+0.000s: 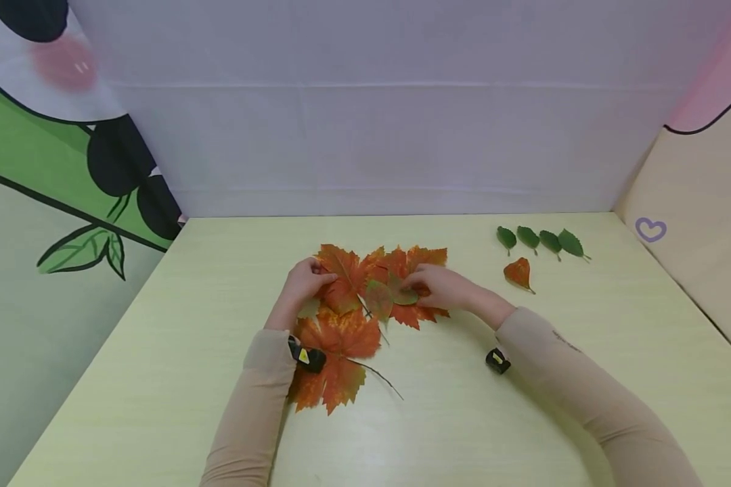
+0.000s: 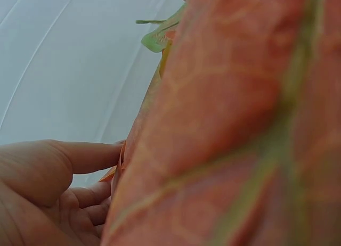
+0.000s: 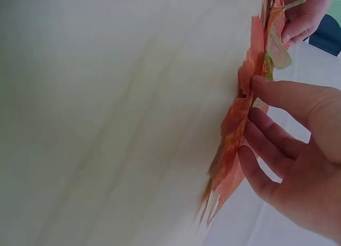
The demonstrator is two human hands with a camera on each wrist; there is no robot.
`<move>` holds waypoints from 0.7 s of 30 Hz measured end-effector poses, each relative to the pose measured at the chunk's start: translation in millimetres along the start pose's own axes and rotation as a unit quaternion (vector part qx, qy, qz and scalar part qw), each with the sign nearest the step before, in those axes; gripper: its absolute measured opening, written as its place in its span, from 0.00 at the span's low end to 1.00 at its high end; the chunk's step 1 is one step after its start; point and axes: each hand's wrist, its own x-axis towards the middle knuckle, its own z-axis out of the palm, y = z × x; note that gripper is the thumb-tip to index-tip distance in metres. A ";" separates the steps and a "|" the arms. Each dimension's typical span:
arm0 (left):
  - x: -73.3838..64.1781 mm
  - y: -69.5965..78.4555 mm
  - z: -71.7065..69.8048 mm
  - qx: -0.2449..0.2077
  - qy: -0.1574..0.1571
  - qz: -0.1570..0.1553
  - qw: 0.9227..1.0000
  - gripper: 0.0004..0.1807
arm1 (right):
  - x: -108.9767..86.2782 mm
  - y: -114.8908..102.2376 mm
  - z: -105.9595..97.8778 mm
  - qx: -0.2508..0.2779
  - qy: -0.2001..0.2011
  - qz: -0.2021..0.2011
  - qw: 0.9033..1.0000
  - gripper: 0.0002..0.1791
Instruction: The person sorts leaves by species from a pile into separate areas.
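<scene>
Two hands on overlapped orange leaves point(image 1: 365, 277): left hand point(image 1: 304, 281) pinching one edge, right hand point(image 1: 441, 287) pinching another; best kept flat on bench point(image 1: 219, 270), grip light

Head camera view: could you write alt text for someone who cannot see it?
Two hands, left hand and right hand, touch a cluster of large orange maple-shaped leaves on a pale yellow-green table. Four small green leaves sit in a row far right, above one small orange leaf.
</scene>
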 end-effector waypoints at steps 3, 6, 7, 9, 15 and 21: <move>-1.0 0.3 -0.9 -0.004 -0.002 -0.003 1.000 0.17 | 2.9 0.6 1.9 -0.011 -0.009 0.002 1.000 0.17; -1.6 1.0 -1.9 -0.006 -0.002 -0.003 1.000 0.17 | 3.7 0.1 1.2 -0.010 -0.009 0.001 1.000 0.16; -1.9 1.1 -2.2 -0.007 -0.002 -0.002 1.000 0.17 | 3.6 -0.1 1.3 -0.010 -0.008 0.000 1.000 0.15; -2.3 1.0 -2.6 -0.006 0.000 -0.003 1.000 0.17 | 2.9 -1.0 1.0 -0.008 -0.006 -0.005 1.000 0.14; -4.5 1.0 -3.4 -0.002 0.001 -0.008 1.000 0.17 | 0.1 -3.9 -0.2 -0.010 0.016 -0.022 1.000 0.12; -6.4 3.6 -4.4 0.000 0.002 -0.004 1.000 0.17 | -1.1 -6.7 -4.9 -0.012 0.076 -0.020 0.997 0.10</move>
